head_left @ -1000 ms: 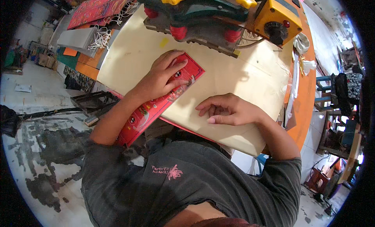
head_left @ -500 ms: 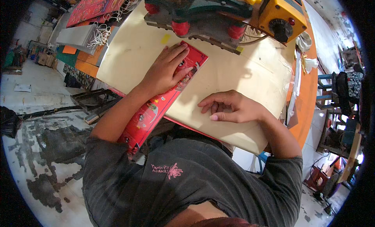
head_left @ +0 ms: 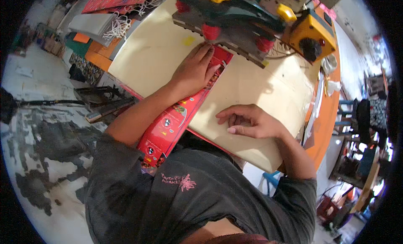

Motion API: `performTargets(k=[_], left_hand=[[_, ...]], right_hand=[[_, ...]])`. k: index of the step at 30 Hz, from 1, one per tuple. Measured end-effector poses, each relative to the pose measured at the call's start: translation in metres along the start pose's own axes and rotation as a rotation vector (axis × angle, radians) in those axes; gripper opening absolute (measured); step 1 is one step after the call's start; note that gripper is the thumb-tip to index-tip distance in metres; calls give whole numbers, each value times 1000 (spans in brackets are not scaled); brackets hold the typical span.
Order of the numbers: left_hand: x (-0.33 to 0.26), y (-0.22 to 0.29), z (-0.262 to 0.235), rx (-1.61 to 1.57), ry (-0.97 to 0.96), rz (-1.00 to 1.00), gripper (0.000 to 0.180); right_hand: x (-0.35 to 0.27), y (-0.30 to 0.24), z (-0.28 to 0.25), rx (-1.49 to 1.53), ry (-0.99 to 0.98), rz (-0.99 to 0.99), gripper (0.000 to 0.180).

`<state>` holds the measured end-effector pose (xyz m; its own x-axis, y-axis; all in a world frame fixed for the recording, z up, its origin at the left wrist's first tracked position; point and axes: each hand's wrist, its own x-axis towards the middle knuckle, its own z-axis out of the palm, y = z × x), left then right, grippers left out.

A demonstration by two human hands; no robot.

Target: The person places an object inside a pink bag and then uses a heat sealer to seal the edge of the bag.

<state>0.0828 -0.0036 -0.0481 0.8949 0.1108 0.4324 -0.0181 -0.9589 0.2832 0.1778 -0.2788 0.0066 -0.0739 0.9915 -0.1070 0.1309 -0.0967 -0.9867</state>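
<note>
A long red printed strip of card or folded paper (head_left: 164,127) lies slantwise on the cream-covered worktop (head_left: 145,61), its near end hanging over the edge beside my body. My left hand (head_left: 194,72) rests flat on its far part, fingers together and pointing forward, thumb spread along the right side. The strip's far end meets the front bar of a dark green machine (head_left: 228,17) with red knobs; whether it goes under the bar I cannot tell. My right hand (head_left: 251,121) hovers over or rests on the worktop near the front edge, fingers loosely curled, holding nothing.
A yellow control box (head_left: 311,38) with a black dial stands at the machine's right. At the back left lie grey bags with white cords (head_left: 94,26) and red printed bags (head_left: 113,0). White paper strips (head_left: 314,103) lie along the orange table edge (head_left: 325,118) at right.
The whole view has shifted slightly. My left hand and the red strip have slid a little forward, closer to the machine. My right hand stays much the same.
</note>
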Motion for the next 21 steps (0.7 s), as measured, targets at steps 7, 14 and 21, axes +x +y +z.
performTargets(k=[7,14,21], left_hand=[[-7,0,1,27,27,-28,62],[-8,-2,7,32,119,65,62],[-5,-3,8,-15,105,31,61]], right_hand=[[5,-7,-1,-10,-28,100,48],[3,-4,5,92,2,122,48],[1,5,6,67,19,82,49]])
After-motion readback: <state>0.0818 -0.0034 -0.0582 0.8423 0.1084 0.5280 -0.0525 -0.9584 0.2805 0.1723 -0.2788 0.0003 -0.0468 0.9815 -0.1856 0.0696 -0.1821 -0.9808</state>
